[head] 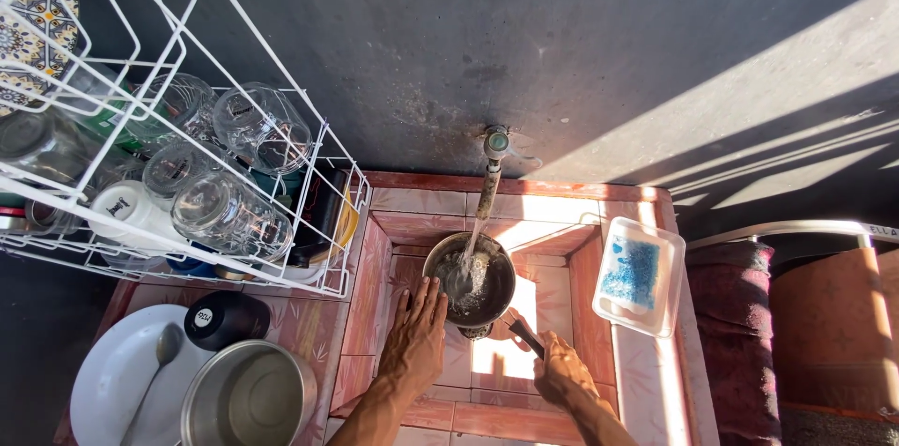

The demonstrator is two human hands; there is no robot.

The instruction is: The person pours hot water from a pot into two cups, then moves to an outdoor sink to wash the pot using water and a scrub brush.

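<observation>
A small metal pot (470,285) sits in the tiled sink (398,221) under a wall tap (494,144), and water streams into it. My right hand (560,373) grips the pot's dark handle (524,334) at the lower right. Beside the pot's left rim my left hand (415,334) lies flat with the fingers together, touching or almost touching the rim.
A white wire rack (187,127) of glasses and a white cup hangs at the left. Below it lie a white plate (117,380) with a spoon, a black lid (225,319) and a steel bowl (248,399). A clear tub (640,275) with blue contents rests on the right sink edge.
</observation>
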